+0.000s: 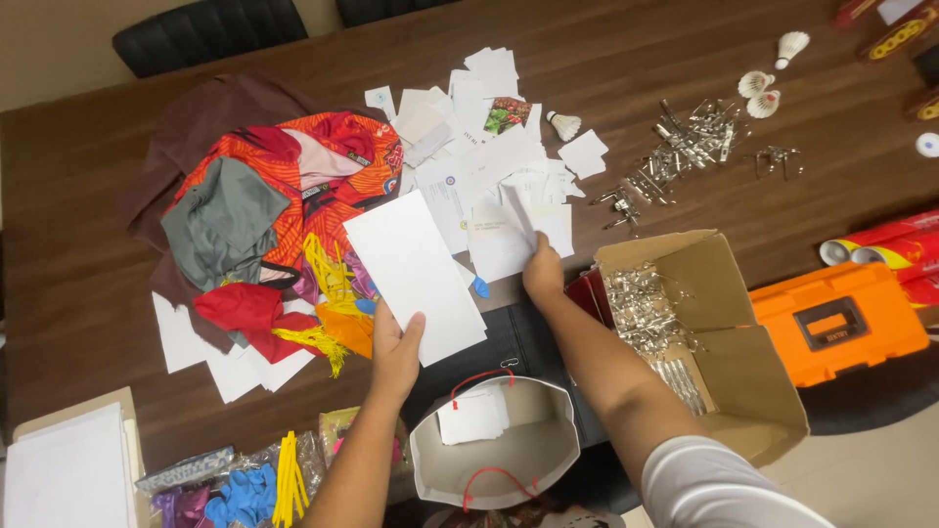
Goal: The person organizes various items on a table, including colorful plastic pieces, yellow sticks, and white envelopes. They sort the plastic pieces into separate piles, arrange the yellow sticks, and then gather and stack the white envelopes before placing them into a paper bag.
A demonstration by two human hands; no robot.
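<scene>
Left grip: a white envelope (pixel 416 276) is pinched at its near corner by the left hand (pixel 396 354), long axis running up-left.
Right grip: the right hand (pixel 543 271) is closed on a sheet from the paper pile (pixel 489 166).
Landmark: the white paper bag (pixel 494 445) sits open below both hands; the left hand is nearer it.
Beside the bag: a cardboard box (pixel 729 342) of metal clips is set to its right on the tabletop (pixel 88 284).

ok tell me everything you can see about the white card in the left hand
The white card is a plain, blank rectangle, longer than wide, that looks like stiff paper or thin card. It is flat and uncreased, held tilted above the wooden table, its long side running diagonally up to the left. The left hand grips its lower edge, thumb on the face. It partly covers the coloured clothes pile and loose white papers behind it.
</scene>
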